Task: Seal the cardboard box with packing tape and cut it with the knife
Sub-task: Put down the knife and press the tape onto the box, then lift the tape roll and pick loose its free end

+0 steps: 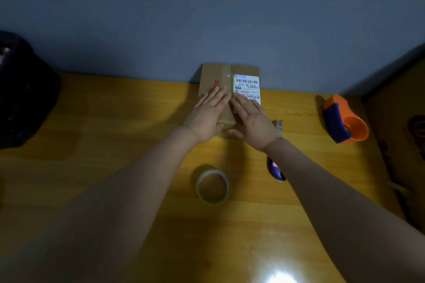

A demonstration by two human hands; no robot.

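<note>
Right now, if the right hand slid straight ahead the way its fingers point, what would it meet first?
The right hand lies flat on the cardboard box, fingers aimed up-left. It would likely meet the left hand fingertips first; depth is unclear.

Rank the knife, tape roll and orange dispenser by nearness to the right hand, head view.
From the right hand:
1. Knife, just beside and under the wrist.
2. Tape roll, nearer the person, toward the left.
3. Orange dispenser, far right of the table.
</note>
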